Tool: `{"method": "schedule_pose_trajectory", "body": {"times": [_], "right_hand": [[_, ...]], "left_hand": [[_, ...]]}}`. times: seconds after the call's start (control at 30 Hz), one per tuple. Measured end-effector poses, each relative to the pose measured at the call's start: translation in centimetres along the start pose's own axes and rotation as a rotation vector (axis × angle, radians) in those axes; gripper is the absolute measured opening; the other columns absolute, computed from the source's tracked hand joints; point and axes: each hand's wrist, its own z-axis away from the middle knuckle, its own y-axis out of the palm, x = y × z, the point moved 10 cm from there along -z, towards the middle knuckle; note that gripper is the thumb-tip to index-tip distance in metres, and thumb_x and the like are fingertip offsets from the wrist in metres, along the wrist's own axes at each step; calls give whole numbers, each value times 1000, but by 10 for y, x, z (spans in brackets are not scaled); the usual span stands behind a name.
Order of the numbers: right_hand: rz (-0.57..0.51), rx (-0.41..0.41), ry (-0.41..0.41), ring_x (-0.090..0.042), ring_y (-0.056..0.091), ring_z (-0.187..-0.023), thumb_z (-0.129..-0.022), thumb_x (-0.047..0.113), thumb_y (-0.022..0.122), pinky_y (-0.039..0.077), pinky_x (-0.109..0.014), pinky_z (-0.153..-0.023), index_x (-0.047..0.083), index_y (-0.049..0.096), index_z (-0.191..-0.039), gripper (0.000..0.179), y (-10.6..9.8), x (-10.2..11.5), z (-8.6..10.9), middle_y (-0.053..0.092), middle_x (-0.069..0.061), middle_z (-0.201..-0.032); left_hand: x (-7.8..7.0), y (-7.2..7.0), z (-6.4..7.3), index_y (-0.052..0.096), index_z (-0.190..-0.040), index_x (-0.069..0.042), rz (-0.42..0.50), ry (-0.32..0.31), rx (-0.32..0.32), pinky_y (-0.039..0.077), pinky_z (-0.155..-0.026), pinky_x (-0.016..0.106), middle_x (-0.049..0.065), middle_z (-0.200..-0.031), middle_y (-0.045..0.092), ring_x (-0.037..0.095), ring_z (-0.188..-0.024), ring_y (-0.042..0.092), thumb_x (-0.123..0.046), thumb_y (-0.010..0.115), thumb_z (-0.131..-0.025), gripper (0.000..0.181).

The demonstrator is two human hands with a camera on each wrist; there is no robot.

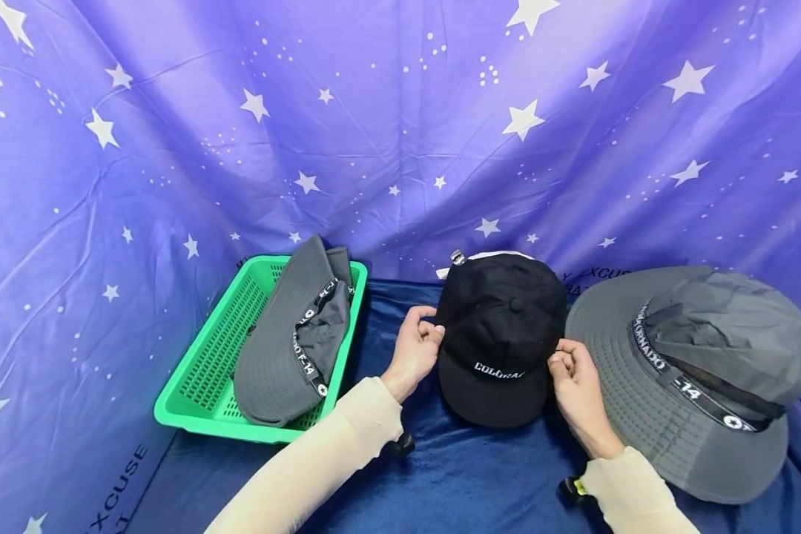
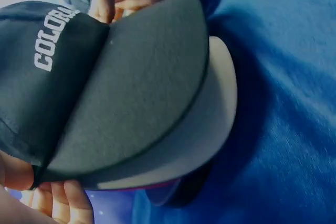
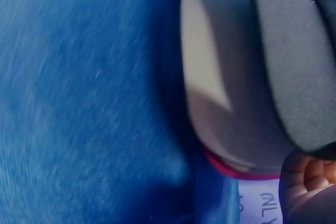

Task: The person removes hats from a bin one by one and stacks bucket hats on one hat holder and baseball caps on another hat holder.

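Note:
A black cap (image 1: 500, 311) with white lettering on its front is held between the two hands, its brim toward the person. My left hand (image 1: 415, 345) pinches its left edge by the base of the brim, thumb above and fingers below. On the opposite edge my right hand (image 1: 577, 386) grips it the same way. Directly under the black brim, a pale cap brim (image 2: 223, 98) sticks out in both wrist views. Below that one shows a thin pink-red edge (image 3: 223, 167), and the left wrist view shows another dark brim (image 2: 191, 187) lower down.
To the left stands a green plastic basket (image 1: 187, 415) holding grey folded hats (image 1: 270, 371) with black lettered bands. A large grey wide-brimmed hat (image 1: 694, 460) lies at the right, close beside my right hand. Blue velvet cloth (image 1: 440, 489) covers the table; a purple starry curtain (image 1: 374, 148) hangs behind.

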Motion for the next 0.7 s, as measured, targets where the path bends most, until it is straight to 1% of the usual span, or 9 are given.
{"method": "schedule_pose_trajectory", "body": {"times": [0.1,0.17,0.23,0.33,0.43,0.5,0.57,0.63,0.7], "right_hand": [[-55,-11,102,-5,46,-64,-90,-10,47,37,-17,-57,0,52,-100,15,0,-2,1,52,6,-76],[-134,-18,162,-7,44,-62,-89,-11,45,36,-18,-55,1,53,-97,16,1,-1,1,52,6,-75],[-228,-21,203,-8,43,-61,-88,-12,43,35,-19,-54,2,53,-95,18,2,1,1,52,5,-75],[-323,-13,217,-8,42,-58,-90,-11,43,34,-19,-51,5,55,-92,20,3,8,1,52,4,-74],[-417,13,225,-7,45,-60,-93,-7,43,37,-18,-53,8,58,-91,21,4,13,1,53,5,-78],[-492,29,222,-8,48,-64,-94,-9,42,40,-19,-56,9,59,-88,25,4,16,1,54,4,-80],[-573,55,197,-8,50,-65,-92,-12,38,40,-20,-58,9,60,-86,31,3,23,-2,54,3,-79],[-680,85,158,-9,49,-63,-90,-15,32,40,-21,-58,7,60,-84,36,3,33,-7,54,2,-75],[-830,143,118,-13,54,-67,-92,-12,29,43,-22,-63,2,62,-86,37,5,46,-14,58,-2,-77]], "left_hand": [[-1,-4,-1,53,-109,-3,47,-48,-24,46,-68,27,2,-72,58,12,-66,52,1,58,-89,21],[-3,-5,-2,55,-107,-1,112,-84,-26,47,-67,28,2,-77,60,12,-67,53,3,57,-87,20],[-7,-6,-5,57,-106,1,179,-112,-12,48,-64,28,3,-81,61,13,-67,54,0,57,-88,18],[-16,-4,-8,61,-108,3,269,-140,21,47,-63,25,2,-87,61,12,-69,55,-6,55,-92,19],[-25,-3,-13,65,-105,3,284,-149,34,45,-60,23,2,-88,61,12,-68,55,-11,56,-94,20],[-28,-3,-17,66,-102,3,291,-165,24,45,-57,23,2,-84,60,12,-65,54,-10,58,-94,17],[-29,-2,-20,66,-96,2,309,-192,2,45,-54,22,2,-79,58,11,-61,54,-9,59,-93,13],[-29,-1,-22,64,-91,1,370,-230,-22,45,-51,22,3,-74,56,11,-58,53,-7,59,-93,10],[-29,1,-23,61,-86,0,440,-257,-42,45,-50,22,3,-72,54,11,-55,53,-4,57,-93,9]]}}
